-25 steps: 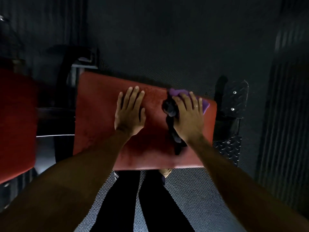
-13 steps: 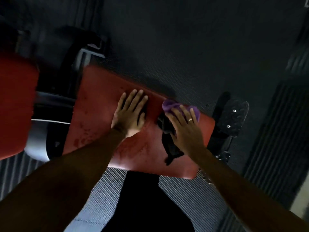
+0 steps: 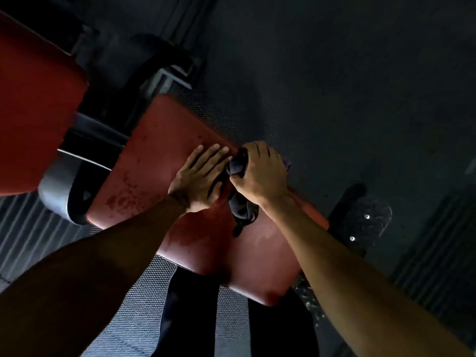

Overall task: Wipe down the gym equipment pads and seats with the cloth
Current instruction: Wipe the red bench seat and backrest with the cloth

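Note:
A red padded seat (image 3: 164, 161) lies tilted across the middle of the head view, with darker damp blotches near its left end. My left hand (image 3: 199, 176) rests flat on the pad, fingers straight. Right beside it my right hand (image 3: 260, 173) grips a bunched cloth (image 3: 240, 210) at the pad's far edge. The cloth looks dark, with a purple corner (image 3: 288, 164) showing past my knuckles, and a tail hangs down onto the pad below my wrist.
A second red pad (image 3: 33, 104) fills the left side, joined by a grey metal frame (image 3: 59, 186). A black diamond-plate footplate (image 3: 365, 220) sits to the right of the seat. Dark rubber flooring (image 3: 334, 86) lies all around. My dark-trousered legs (image 3: 190, 318) stand below the seat.
My right hand has slid the cloth left along the far edge until it is next to my left hand, and its fingers have curled round the cloth. The view has tilted.

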